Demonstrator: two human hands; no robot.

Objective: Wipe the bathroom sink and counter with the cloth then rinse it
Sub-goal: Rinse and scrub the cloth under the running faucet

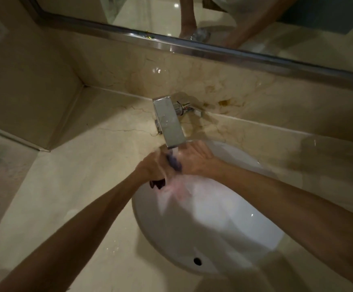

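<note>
A dark cloth (pixel 174 163) is bunched between my two hands under the chrome faucet (pixel 169 123), and water runs from the spout onto it. My left hand (pixel 150 166) grips the cloth from the left, with a dark corner hanging below it. My right hand (pixel 194 160) presses the cloth from the right, fingers partly spread. Both hands are blurred with motion. They hover over the far end of the white oval sink (pixel 224 245), where pinkish water streams down. The beige marble counter (pixel 76 197) surrounds the basin.
A mirror (pixel 255 24) with a metal frame runs along the back wall and reflects my arms. The overflow hole (pixel 197 261) sits at the sink's near wall. A brownish stain (pixel 225 102) marks the backsplash right of the faucet. A side wall closes the counter at left.
</note>
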